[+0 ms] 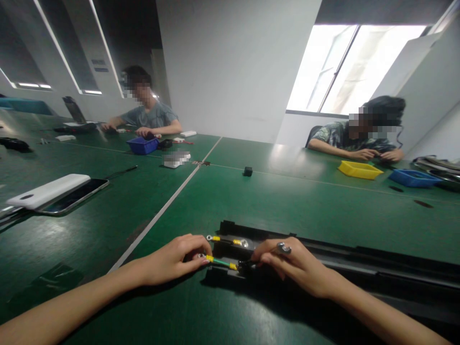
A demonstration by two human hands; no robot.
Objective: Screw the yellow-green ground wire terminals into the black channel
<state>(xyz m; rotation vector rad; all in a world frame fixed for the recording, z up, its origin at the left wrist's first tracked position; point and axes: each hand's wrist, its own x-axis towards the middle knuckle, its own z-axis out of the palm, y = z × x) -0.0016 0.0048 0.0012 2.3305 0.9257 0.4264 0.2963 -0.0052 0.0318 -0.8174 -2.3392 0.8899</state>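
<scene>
My left hand [185, 256] pinches the left end of a short green wire [221, 262] with yellow-sleeved ring terminals. The wire's right end reaches a dark fastening spot inside a long black metal channel [345, 258]. Over that spot, my right hand [293, 263] is closed around a small wrench [283, 247]. Its silver open jaw sticks out above the fingers; the working end is dark and hard to make out. Behind the green wire lies a short black wire [226, 240] with yellow-sleeved ring terminals, its right end at a silver fastener.
A small black block [247, 171] sits farther back on the green table [212, 201]. At left are a white device [50, 190] and a phone [77, 196]. Two people work across the table, near a dark-blue bin [143, 145], a yellow bin [360, 170] and a blue bin [415, 178].
</scene>
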